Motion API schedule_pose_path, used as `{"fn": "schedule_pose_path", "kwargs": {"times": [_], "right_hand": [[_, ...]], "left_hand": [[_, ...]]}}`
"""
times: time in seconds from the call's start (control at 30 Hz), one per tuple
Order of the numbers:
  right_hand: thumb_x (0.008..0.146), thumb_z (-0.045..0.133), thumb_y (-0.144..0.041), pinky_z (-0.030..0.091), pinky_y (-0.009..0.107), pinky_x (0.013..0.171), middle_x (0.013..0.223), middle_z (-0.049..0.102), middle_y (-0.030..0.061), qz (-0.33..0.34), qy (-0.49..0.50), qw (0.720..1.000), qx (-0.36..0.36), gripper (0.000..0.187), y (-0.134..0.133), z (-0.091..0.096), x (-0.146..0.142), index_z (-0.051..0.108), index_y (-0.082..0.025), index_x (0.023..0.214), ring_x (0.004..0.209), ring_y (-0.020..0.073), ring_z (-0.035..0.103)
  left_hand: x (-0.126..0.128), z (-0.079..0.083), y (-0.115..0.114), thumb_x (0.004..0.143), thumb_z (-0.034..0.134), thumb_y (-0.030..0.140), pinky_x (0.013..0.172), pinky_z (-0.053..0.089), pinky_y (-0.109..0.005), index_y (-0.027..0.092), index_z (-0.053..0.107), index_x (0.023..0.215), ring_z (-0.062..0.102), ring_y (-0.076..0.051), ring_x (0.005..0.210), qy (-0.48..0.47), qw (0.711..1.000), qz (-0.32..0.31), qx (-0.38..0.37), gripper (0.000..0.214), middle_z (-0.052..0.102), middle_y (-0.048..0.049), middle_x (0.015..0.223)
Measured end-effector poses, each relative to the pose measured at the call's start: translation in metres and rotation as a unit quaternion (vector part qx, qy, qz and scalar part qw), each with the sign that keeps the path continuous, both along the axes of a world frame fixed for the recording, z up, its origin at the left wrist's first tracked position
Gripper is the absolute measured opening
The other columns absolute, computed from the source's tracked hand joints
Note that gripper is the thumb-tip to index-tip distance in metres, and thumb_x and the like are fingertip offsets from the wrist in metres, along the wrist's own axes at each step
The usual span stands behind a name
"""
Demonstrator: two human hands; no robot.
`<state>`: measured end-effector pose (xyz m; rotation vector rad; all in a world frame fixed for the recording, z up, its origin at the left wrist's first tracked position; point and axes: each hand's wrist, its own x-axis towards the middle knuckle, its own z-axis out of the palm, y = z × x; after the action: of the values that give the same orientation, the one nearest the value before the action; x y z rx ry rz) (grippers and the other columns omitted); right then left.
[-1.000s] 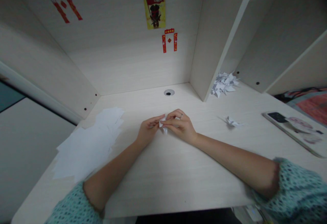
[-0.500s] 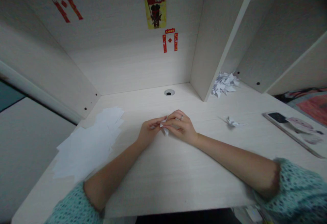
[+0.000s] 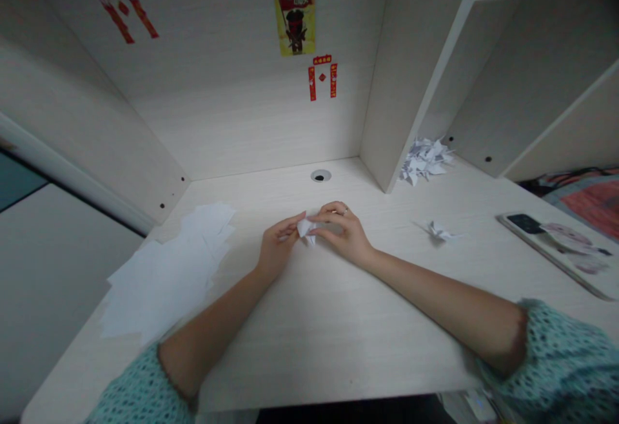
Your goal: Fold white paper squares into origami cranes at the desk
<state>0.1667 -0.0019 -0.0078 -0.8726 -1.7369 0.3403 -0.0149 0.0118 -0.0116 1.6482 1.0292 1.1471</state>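
Observation:
A small folded piece of white paper (image 3: pixel 305 229) is held between both hands above the middle of the desk. My left hand (image 3: pixel 279 240) pinches its left side with thumb and fingers. From the right, my right hand (image 3: pixel 344 232), with a ring on one finger, grips the paper's edge between thumb and forefinger. Its exact folded shape is too small to make out. To the right of my hands lies a folded paper crane (image 3: pixel 439 233) on the desk.
Loose white paper sheets (image 3: pixel 167 276) spread over the desk's left side. A heap of folded white paper pieces (image 3: pixel 425 158) sits behind the upright divider (image 3: pixel 411 89). A phone (image 3: pixel 556 250) lies at the right. The desk (image 3: pixel 309 346) has a round cable hole (image 3: pixel 320 176) at the back.
Both hands remain on the folded paper. The left hand has shifted slightly left, the hands are a little farther apart, and more of the paper shows between them.

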Motion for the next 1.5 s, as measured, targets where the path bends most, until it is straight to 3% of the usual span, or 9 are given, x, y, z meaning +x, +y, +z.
{"fn": "schedule_pose_path", "kwargs": {"times": [0.1,0.23,0.47,0.67,0.97,1.23,1.5], "right_hand": [[0.078,0.066,-0.027,0.048,0.039,0.087,0.1,0.06,0.0071,0.046,0.048,0.997,-0.047,0.02,0.004,-0.002,-0.001,0.07,-0.026,0.098,0.1,0.0198,0.056],[0.079,0.064,-0.027,0.052,0.032,0.076,0.112,0.059,0.0104,0.141,0.122,0.97,-0.155,0.019,0.008,-0.01,-0.003,0.07,-0.022,0.096,0.099,0.0189,0.06],[0.07,0.069,-0.033,0.052,0.031,0.076,0.083,0.073,0.0052,0.21,0.22,0.901,-0.309,0.025,0.014,-0.017,-0.003,0.072,-0.02,0.091,0.074,0.017,0.068],[0.065,0.073,-0.031,0.052,0.03,0.077,0.083,0.074,0.0041,0.195,0.233,0.891,-0.337,0.026,0.015,-0.014,-0.002,0.072,-0.019,0.088,0.076,0.0172,0.069],[0.057,0.08,-0.029,0.052,0.029,0.076,0.078,0.074,0.0033,0.172,0.294,0.869,-0.358,0.027,0.017,-0.014,-0.001,0.073,-0.019,0.08,0.072,0.016,0.069],[0.055,0.081,-0.03,0.054,0.031,0.074,0.074,0.074,0.0036,0.16,0.313,0.856,-0.38,0.025,0.018,-0.015,-0.001,0.073,-0.018,0.075,0.067,0.0161,0.068],[0.051,0.083,-0.027,0.054,0.028,0.068,0.069,0.074,0.0029,0.159,0.31,0.848,-0.399,0.024,0.016,-0.01,-0.001,0.071,-0.016,0.068,0.061,0.0144,0.067]], "left_hand": [[0.001,0.002,-0.002,0.079,0.06,0.029,0.084,0.05,-0.031,0.02,0.066,0.111,0.066,-0.019,0.091,0.016,1.0,0.005,0.004,0.034,0.069,-0.0066,0.11],[0.002,0.005,-0.006,0.077,0.062,0.028,0.08,0.051,-0.029,0.02,0.06,0.119,0.066,-0.018,0.086,0.012,1.0,-0.002,-0.012,0.042,0.071,-0.0057,0.1],[0.004,0.011,-0.008,0.075,0.064,0.027,0.076,0.051,-0.027,0.018,0.057,0.12,0.066,-0.016,0.079,0.004,1.0,-0.008,-0.013,0.047,0.071,-0.0046,0.088],[0.003,0.007,-0.003,0.075,0.064,0.028,0.078,0.05,-0.029,0.016,0.065,0.106,0.066,-0.017,0.082,-0.015,0.999,-0.014,-0.031,0.033,0.072,-0.0065,0.092],[0.002,0.006,0.0,0.068,0.072,0.03,0.078,0.049,-0.03,0.015,0.067,0.095,0.067,-0.018,0.079,-0.072,0.993,-0.008,-0.089,0.031,0.074,-0.0056,0.083],[0.005,0.011,-0.002,0.064,0.075,0.035,0.08,0.051,-0.034,0.014,0.069,0.093,0.068,-0.019,0.079,-0.091,0.99,-0.003,-0.112,0.037,0.074,-0.0075,0.088],[0.004,0.007,0.001,0.065,0.075,0.035,0.086,0.05,-0.036,0.017,0.073,0.085,0.067,-0.021,0.084,-0.07,0.993,0.028,-0.086,0.028,0.074,-0.0061,0.091]]}}
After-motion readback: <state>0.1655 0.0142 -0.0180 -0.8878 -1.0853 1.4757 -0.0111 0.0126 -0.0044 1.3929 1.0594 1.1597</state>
